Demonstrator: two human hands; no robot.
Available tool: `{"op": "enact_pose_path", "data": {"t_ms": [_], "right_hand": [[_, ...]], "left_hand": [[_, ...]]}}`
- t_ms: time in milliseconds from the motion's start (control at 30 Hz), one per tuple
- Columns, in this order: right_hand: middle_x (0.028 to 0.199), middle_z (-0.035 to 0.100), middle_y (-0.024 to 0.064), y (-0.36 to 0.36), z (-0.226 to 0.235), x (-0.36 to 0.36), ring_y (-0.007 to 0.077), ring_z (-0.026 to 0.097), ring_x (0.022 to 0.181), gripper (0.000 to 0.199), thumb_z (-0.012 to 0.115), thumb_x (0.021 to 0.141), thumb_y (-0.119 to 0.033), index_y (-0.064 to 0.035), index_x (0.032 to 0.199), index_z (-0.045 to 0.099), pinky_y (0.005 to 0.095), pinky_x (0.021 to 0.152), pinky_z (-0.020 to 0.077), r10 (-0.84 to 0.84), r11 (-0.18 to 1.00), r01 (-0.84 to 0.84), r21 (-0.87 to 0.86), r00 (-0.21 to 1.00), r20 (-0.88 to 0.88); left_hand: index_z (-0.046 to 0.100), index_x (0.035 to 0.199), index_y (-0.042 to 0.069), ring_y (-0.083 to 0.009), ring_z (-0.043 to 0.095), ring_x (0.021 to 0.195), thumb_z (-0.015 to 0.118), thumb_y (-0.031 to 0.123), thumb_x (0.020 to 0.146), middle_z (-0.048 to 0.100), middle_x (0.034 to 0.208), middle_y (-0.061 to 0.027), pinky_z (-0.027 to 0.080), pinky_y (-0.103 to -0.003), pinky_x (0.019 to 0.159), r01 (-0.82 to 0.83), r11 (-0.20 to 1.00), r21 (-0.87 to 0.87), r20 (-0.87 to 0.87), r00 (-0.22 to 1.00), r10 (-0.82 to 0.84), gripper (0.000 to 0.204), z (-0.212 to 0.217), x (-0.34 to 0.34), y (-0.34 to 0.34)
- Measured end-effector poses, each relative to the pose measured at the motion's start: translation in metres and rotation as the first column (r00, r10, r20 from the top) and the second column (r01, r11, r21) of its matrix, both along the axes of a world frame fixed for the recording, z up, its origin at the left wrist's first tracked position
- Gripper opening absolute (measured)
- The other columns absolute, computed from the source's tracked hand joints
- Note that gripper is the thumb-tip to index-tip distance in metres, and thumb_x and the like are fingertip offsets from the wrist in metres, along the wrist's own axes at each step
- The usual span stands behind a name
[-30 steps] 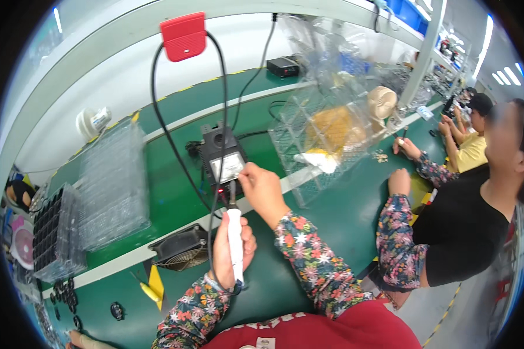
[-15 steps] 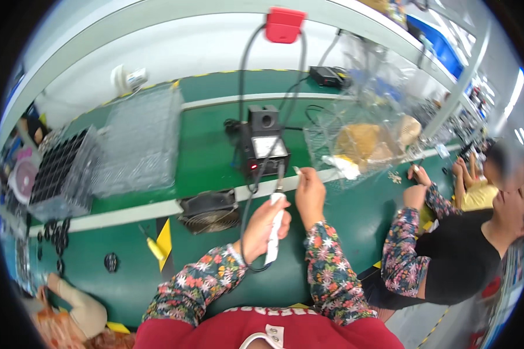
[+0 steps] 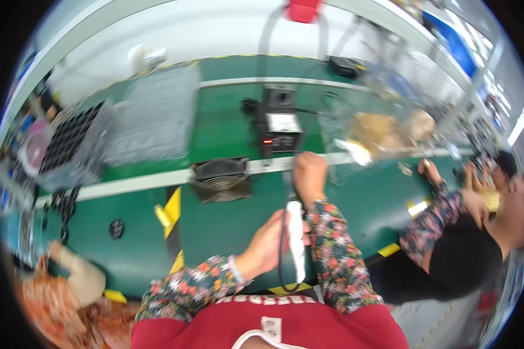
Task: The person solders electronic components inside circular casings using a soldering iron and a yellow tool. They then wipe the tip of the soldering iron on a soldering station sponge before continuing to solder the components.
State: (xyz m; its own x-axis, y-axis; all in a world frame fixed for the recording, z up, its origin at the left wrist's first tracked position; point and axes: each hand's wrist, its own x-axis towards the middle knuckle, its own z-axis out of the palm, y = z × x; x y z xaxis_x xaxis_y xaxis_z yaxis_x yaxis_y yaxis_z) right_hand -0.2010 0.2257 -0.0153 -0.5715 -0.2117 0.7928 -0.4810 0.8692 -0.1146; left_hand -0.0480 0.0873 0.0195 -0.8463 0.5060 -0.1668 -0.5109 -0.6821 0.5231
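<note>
A soldering iron (image 3: pixel 296 247) with a white handle and a dark cord points away from me. My left hand (image 3: pixel 265 249) is closed around its handle. Further forward, near the iron's tip end, my right hand (image 3: pixel 310 174) has its fingers curled together; anything between them is hidden by the hand and the blur. Just beyond both hands stands a black soldering station (image 3: pixel 282 129) with a lit red display and a white label. A black cooling fan (image 3: pixel 220 179) with a round wire guard lies on the green bench, left of the iron.
Clear plastic trays (image 3: pixel 151 116) and a black-gridded box (image 3: pixel 70 139) stand at the left. Plastic bags (image 3: pixel 378 131) lie at the right. A yellow-handled tool (image 3: pixel 163 216) rests beside striped tape. A co-worker's arm (image 3: pixel 434 221) reaches onto the bench at right; another person sits at left.
My left hand has drawn the soldering iron nearer to my body. A small pale piece seen in my right fingertips is now out of sight. The whole view has shifted and blurred.
</note>
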Motion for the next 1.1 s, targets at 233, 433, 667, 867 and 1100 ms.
{"op": "enact_pose_path", "data": {"t_ms": [233, 433, 667, 867, 1100], "right_hand": [[0.081, 0.060, 0.0106, -0.012, -0.017, 0.011, 0.0278, 0.056, 0.083, 0.009, 0.054, 0.068, -0.008, -0.0050, 0.073, 0.061, 0.0402, 0.074, 0.0419, 0.002, 0.979, -0.002, -0.204, 1.000, -0.004], [0.085, 0.057, 0.0084, -0.005, -0.009, 0.049, 0.0262, 0.052, 0.089, 0.007, 0.056, 0.072, -0.005, -0.0035, 0.078, 0.057, 0.0387, 0.081, 0.0381, 0.066, 0.961, -0.045, -0.272, 0.996, 0.068], [0.085, 0.053, 0.0128, -0.031, -0.011, 0.049, 0.0304, 0.051, 0.086, 0.012, 0.057, 0.072, -0.007, -0.0046, 0.082, 0.051, 0.0398, 0.076, 0.0384, 0.132, 0.941, -0.104, -0.322, 0.989, 0.065], [0.082, 0.056, 0.0108, -0.007, -0.005, 0.058, 0.0300, 0.053, 0.081, 0.007, 0.053, 0.082, -0.010, -0.0046, 0.079, 0.055, 0.0396, 0.073, 0.0373, 0.127, 0.926, -0.051, -0.374, 0.975, 0.181], [0.107, 0.059, 0.0102, -0.013, -0.003, 0.063, 0.0298, 0.051, 0.105, 0.018, 0.059, 0.080, -0.014, -0.0066, 0.096, 0.062, 0.0398, 0.090, 0.0376, 0.168, 0.956, -0.114, -0.269, 0.968, 0.187]], "left_hand": [[0.045, 0.110, 0.011, -0.0284, 0.057, 0.087, 0.043, 0.023, 0.093, 0.056, 0.095, -0.0109, 0.046, -0.043, 0.079, -0.103, 0.991, -0.080, -0.196, 0.977, 0.086, 0.021, 0.013, 0.024, -0.013], [0.046, 0.112, 0.005, -0.0230, 0.056, 0.087, 0.055, 0.029, 0.088, 0.053, 0.094, -0.0061, 0.048, -0.035, 0.075, -0.139, 0.983, -0.119, -0.275, 0.956, 0.102, 0.035, 0.009, 0.028, -0.030], [0.051, 0.098, 0.003, -0.0205, 0.049, 0.083, 0.063, 0.031, 0.082, 0.048, 0.087, -0.0060, 0.041, -0.031, 0.074, -0.201, 0.968, -0.150, -0.460, 0.881, 0.112, 0.035, 0.001, 0.035, -0.057], [0.049, 0.097, 0.003, -0.0137, 0.048, 0.071, 0.058, 0.032, 0.086, 0.051, 0.091, -0.0113, 0.038, -0.023, 0.056, -0.138, 0.959, -0.246, -0.475, 0.880, 0.005, 0.033, -0.020, 0.034, -0.058], [0.047, 0.107, 0.000, -0.0197, 0.060, 0.080, 0.052, 0.020, 0.089, 0.055, 0.107, -0.0203, 0.049, -0.026, 0.061, -0.005, 0.954, -0.298, -0.459, 0.878, -0.139, 0.027, -0.028, 0.040, -0.069]]}}
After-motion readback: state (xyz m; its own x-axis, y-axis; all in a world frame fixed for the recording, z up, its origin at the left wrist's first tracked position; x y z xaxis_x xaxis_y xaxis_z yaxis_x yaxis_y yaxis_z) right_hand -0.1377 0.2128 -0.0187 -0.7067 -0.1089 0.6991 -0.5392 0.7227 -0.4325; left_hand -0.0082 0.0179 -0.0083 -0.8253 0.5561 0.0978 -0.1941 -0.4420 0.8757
